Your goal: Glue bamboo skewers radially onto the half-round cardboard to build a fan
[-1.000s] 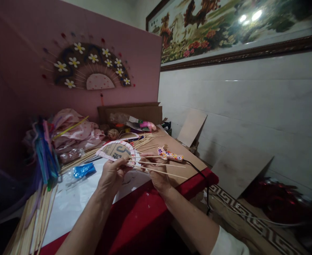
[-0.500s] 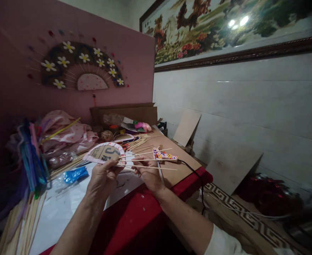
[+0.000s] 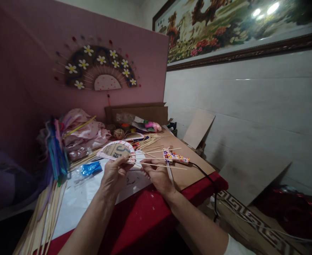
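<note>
My left hand (image 3: 116, 170) is closed on a half-round cardboard piece (image 3: 113, 151) edged in pink-white fabric, with printing on its brown face. Several thin wooden sticks (image 3: 160, 159) reach out from its right side. The fingers of my right hand (image 3: 157, 174) pinch the lowest stick (image 3: 169, 165) a little way from the cardboard. Just beyond my right hand lies a flower-patterned glue gun (image 3: 177, 156) with a black cord. The tips of the sticks pass in front of it.
Loose sticks (image 3: 46, 219) lie at the left and more at the back. Colourful pipe cleaners (image 3: 57, 156), a blue packet (image 3: 91, 168), pink fabric (image 3: 85, 131) and a twine ball (image 3: 119, 133) sit around. A flower-decorated fan (image 3: 101, 65) hangs on the pink board. Red cloth (image 3: 134, 216) covers the table's front.
The view has turned slightly left, so everything sits further right in the picture. Both hands keep the same hold on the cardboard piece and stick.
</note>
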`<action>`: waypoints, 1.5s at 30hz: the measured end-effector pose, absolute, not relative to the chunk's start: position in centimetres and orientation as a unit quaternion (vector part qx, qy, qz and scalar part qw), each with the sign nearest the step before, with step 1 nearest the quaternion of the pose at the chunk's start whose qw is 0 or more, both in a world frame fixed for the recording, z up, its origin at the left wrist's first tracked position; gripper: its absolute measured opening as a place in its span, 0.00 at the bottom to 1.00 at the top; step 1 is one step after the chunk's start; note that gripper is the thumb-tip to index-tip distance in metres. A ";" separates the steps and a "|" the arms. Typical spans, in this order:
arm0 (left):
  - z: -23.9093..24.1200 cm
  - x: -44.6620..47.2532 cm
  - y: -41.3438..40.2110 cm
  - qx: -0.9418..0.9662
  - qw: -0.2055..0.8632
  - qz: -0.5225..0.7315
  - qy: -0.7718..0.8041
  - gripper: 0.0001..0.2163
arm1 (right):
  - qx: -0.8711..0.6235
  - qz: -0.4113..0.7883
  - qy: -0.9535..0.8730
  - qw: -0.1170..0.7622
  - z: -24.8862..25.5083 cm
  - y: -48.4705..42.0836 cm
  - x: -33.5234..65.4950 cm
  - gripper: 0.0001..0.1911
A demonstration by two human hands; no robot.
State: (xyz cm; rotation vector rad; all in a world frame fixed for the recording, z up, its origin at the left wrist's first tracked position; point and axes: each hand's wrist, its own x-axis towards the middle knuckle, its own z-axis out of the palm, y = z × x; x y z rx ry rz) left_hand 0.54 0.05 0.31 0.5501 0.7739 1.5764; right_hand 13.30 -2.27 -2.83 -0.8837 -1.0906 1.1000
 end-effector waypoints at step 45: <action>0.3 0.6 -0.4 0.283 0.617 0.664 0.312 0.11 | -0.393 0.461 -0.522 0.600 -2.5 -2.7 13.4 0.08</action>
